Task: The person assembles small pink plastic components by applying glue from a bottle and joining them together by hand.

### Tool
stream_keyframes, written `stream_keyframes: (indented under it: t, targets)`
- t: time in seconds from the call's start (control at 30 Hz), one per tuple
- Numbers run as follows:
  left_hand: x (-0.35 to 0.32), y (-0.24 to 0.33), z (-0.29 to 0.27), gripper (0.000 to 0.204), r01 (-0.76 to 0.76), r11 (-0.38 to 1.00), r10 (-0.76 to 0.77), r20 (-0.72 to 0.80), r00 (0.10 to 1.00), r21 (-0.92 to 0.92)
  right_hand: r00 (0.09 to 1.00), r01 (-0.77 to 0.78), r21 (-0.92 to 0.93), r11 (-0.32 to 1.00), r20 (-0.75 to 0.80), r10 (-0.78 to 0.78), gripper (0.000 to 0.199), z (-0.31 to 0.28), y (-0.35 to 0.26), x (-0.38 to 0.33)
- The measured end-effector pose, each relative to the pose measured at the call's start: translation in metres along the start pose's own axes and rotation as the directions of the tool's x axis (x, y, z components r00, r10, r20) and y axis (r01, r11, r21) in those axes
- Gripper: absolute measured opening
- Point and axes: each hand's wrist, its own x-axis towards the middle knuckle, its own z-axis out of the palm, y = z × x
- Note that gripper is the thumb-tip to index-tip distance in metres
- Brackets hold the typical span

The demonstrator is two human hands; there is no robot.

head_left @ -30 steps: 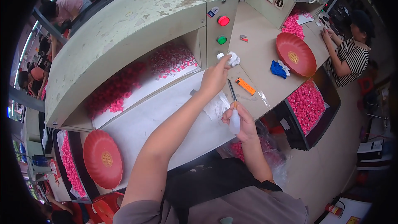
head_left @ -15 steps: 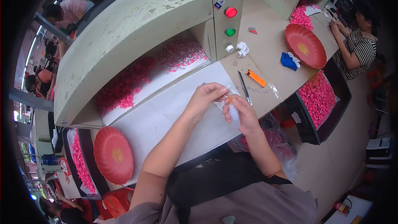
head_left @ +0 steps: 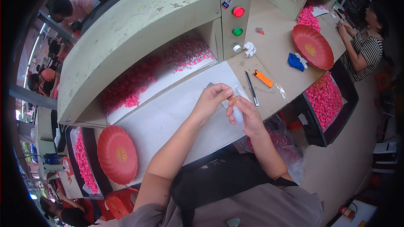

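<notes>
My left hand (head_left: 212, 101) and my right hand (head_left: 249, 117) meet above the right end of a white sheet (head_left: 181, 120). The left thumb and forefinger are pinched together at the right fingertips. Whatever lies between them is too small to name. A bit of orange-yellow shows at the right fingertips, and a whitish, rounded thing (head_left: 237, 114) sits inside that hand's curled fingers. Just past the hands lie a slim black pen-like tool (head_left: 252, 88) and an orange box cutter (head_left: 263, 79).
A pale machine (head_left: 143, 33) holds small pink pieces (head_left: 130, 85) under its hood. Red scalloped trays stand left (head_left: 118, 155) and right (head_left: 313, 46). Dark bins of pink pieces (head_left: 324, 101) flank the table. A blue-and-white cloth (head_left: 297, 62) lies right; a person in stripes (head_left: 362, 50) sits beyond.
The whole view has shifted slightly, with the table things a little farther right. Both hands keep nearly the same pinched pose.
</notes>
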Motion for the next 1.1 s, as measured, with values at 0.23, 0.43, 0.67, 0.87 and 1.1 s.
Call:
stream_keyframes:
  t: [0.23, 0.43, 0.67, 0.87, 1.1]
  targets:
    - [0.006, -0.004, 0.000, 0.020, -0.062, 0.998, 0.063, -0.104, 0.993, 0.017, 1.000, 0.003, -0.003, 1.000, -0.010, -0.003, 0.022, -0.006, 0.002, 0.001]
    - [-0.001, -0.003, 0.004, 0.010, -0.062, 0.989, 0.082, -0.141, 0.987, 0.136, 0.997, 0.063, -0.104, 0.993, -0.039, -0.068, 0.019, -0.005, 0.004, 0.000]
    - [-0.041, 0.041, 0.036, 0.014, -0.073, 0.997, 0.070, 0.080, 0.994, 0.032, 0.985, 0.090, -0.260, 0.961, -0.119, -0.124, 0.018, -0.005, 0.004, -0.010]
    - [-0.120, 0.017, 0.134, 0.056, -0.582, 0.769, -0.008, 0.914, 0.407, 0.266, 0.996, 0.010, -0.516, 0.857, -0.067, -0.051, 0.017, 0.012, -0.012, -0.023]
    - [-0.169, 0.020, 0.148, 0.051, -0.628, 0.742, 0.128, 0.872, 0.473, 0.232, 0.996, 0.052, -0.645, 0.762, -0.019, -0.084, 0.019, 0.061, -0.024, -0.051]
